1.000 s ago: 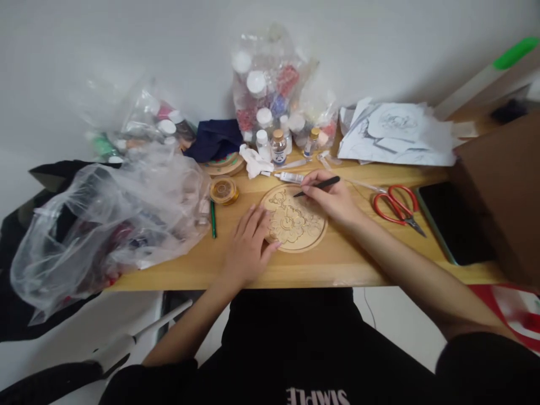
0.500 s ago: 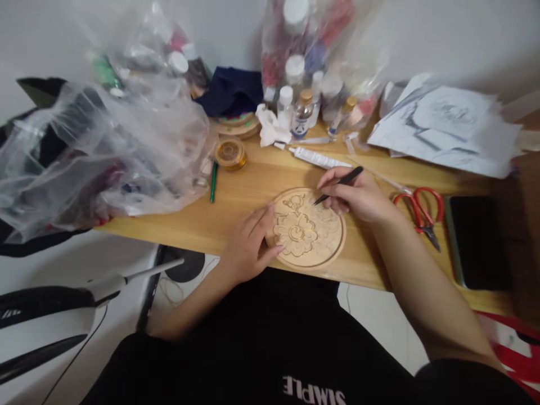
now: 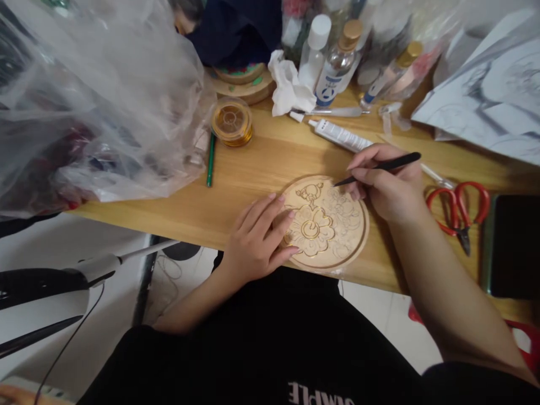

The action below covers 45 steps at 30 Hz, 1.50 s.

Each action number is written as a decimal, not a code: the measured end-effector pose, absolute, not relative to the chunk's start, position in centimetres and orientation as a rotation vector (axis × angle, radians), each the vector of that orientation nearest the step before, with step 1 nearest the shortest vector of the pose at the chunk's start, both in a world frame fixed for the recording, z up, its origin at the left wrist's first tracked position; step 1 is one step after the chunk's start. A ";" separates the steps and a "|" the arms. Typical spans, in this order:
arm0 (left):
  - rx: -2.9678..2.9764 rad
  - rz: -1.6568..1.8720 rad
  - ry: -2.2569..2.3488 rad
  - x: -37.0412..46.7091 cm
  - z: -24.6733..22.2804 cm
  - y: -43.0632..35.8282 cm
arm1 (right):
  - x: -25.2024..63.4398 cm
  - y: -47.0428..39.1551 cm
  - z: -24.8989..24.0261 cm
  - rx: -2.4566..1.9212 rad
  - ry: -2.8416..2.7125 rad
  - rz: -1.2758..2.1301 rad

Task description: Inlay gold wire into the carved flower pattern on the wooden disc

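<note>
Round patterned board [image 3: 323, 225] is best held steady by the left hand [image 3: 255, 242], spread open over its edge and gripping nothing; the slim black tool [image 3: 397, 162], pinched by the right hand [image 3: 390, 185], should be guided lightly so the gold outlines [image 3: 311, 229] aren't nudged. The board is laid flat on the tabletop [image 3: 253, 171].

We note the disc [image 3: 329, 225] on the table [image 3: 253, 174]; spool [image 3: 232, 122] behind-left of it, tube [image 3: 342, 136] behind, snips [image 3: 460, 229] right, phone [image 3: 512, 247] farther right.

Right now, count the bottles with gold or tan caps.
2: a tan-capped bottle beside the white-capped bottle, a slimmer gold-capped bottle farther right. Plastic bags may hide others.
</note>
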State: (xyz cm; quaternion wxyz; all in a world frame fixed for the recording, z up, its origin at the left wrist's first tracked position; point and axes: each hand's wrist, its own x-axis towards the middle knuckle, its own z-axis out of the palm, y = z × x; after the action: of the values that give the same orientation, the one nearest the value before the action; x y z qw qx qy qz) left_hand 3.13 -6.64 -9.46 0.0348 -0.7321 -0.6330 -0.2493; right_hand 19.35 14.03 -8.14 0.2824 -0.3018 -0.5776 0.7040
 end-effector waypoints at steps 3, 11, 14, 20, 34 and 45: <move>-2.251 -0.749 -1.983 3.1 -9.7 -6.6 | 19.3 14.0 -8.2 -0.804 -1.539 1.891; -2.253 -0.782 -1.984 3.0 -10.0 -6.9 | 19.3 14.0 -8.2 -0.826 -1.532 1.870; -2.209 -0.870 -1.997 2.9 -10.0 -7.0 | 19.2 13.9 -8.2 -0.829 -1.548 1.853; -2.211 -0.925 -1.907 2.9 -9.9 -7.0 | 19.3 13.9 -8.2 -0.843 -1.584 1.834; -2.151 -0.939 -1.956 3.2 -9.6 -7.0 | 19.6 13.9 -7.9 -0.832 -1.655 1.840; -1.970 -0.770 -2.124 -0.4 -9.0 -3.9 | 21.8 16.0 -5.2 -0.377 -2.282 2.676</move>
State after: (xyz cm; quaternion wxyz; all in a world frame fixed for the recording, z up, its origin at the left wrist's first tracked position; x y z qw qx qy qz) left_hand -0.35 -3.89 -8.96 0.0719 -0.6556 -0.7067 -0.2563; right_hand 21.79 15.96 -5.15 -0.1963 -0.1046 -0.6325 0.7419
